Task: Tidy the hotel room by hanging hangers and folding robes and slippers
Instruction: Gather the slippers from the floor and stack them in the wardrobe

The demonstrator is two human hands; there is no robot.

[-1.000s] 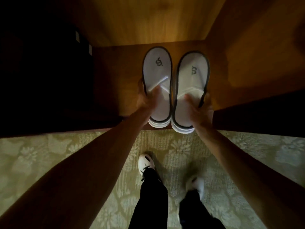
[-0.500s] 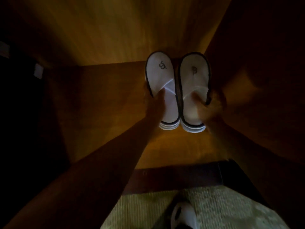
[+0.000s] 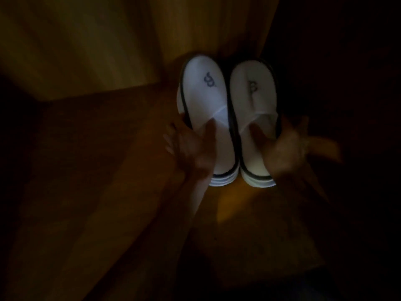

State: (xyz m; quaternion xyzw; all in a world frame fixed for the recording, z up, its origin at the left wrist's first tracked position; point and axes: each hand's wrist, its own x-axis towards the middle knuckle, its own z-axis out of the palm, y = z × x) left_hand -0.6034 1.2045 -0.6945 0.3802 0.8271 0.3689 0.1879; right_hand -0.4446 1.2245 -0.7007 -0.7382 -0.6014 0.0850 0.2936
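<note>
Slippers sat in two white stacks side by side on the wooden shelf (image 3: 108,170), deep in a dim corner. Nearest to me were the person's two forearms, reaching in from below, blurred and dark. The left hand (image 3: 191,146) lay against the outer edge of the left slipper stack (image 3: 206,109), its thumb stretched up over the insole toward the strap opening while the other fingers (image 3: 171,140) spread loosely along the dark piping; whether it truly gripped the stack, I could not tell. The right hand (image 3: 284,148) did the same on the right slipper stack (image 3: 253,114), thumb lying on the insole and the remaining fingers splayed past the outer edge, smeared by motion. Each stack showed layered soles at the heel and a dark monogram on the toe. Beyond the toes rose the wooden back wall (image 3: 97,51), and the stacks stood close against it.
</note>
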